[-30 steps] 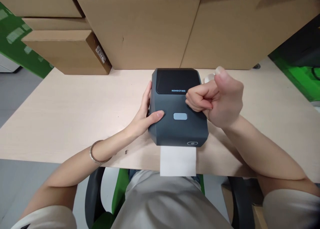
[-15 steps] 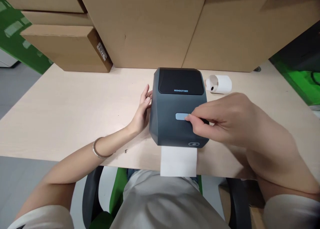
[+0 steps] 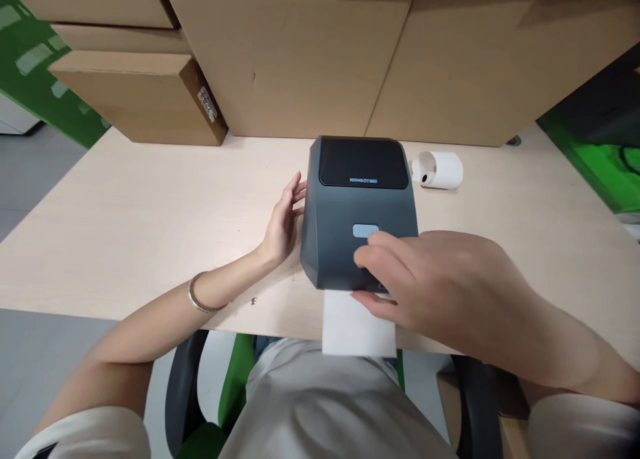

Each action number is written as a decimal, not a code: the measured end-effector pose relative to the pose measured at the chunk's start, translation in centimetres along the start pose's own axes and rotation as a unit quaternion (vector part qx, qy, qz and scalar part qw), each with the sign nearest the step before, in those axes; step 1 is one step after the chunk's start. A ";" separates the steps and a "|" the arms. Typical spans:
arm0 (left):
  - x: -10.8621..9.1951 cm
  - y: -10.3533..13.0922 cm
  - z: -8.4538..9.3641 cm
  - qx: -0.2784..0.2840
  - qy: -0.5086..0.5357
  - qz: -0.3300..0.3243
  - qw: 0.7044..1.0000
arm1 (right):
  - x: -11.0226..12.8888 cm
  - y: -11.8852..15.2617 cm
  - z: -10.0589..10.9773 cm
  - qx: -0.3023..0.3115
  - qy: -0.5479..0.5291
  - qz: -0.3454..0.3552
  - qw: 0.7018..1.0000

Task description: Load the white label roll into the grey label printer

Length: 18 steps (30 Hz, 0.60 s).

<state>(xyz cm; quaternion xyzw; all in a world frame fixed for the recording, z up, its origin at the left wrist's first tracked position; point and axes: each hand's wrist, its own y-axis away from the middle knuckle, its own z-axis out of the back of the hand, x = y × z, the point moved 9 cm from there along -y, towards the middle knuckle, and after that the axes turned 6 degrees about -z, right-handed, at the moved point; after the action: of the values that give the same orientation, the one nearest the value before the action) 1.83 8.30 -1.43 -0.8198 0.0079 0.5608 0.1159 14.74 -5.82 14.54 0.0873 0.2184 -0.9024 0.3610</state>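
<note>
since its shell looks like hard plastic, i judge the printer (image 3: 330, 239) stiff, fairly weighty and perhaps a little slick; both lower flanks would be the place to lift it. it stands upright mid-table, just in front of the boxes (image 3: 295, 52). the paper (image 3: 345, 329) sticking out of its front, across the edge of the table (image 3: 165, 212) in my view, seems light, limp and easy to crease or tear, so i'd pinch it flat, close to where it comes out. my right hand (image 3: 445, 279) is over the printer's front right, fingers bent, thumb well parted from them and over the paper; whether either touches, i can't tell. my left hand (image 3: 280, 229) is beside the left flank, fingers loosely spread, gripping nothing, contact unclear. right of the printer lies a roll (image 3: 447, 170), white, hollow and probably light.
</note>
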 end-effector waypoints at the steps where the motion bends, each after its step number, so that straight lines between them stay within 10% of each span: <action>1: 0.0 0.0 -0.1 0.005 0.002 0.004 1.000 | 0.2 0.0 0.4 -0.009 0.005 0.003 1.000; 18: 0.1 0.3 -0.5 0.011 0.007 0.033 0.999 | 2.5 0.7 1.5 -0.026 -0.056 0.039 0.997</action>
<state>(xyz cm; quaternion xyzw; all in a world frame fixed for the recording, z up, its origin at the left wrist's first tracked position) 2.28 7.93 -1.40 -0.8216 0.0418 0.5584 0.1069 13.38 -8.46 14.82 0.0355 0.2175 -0.8851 0.4100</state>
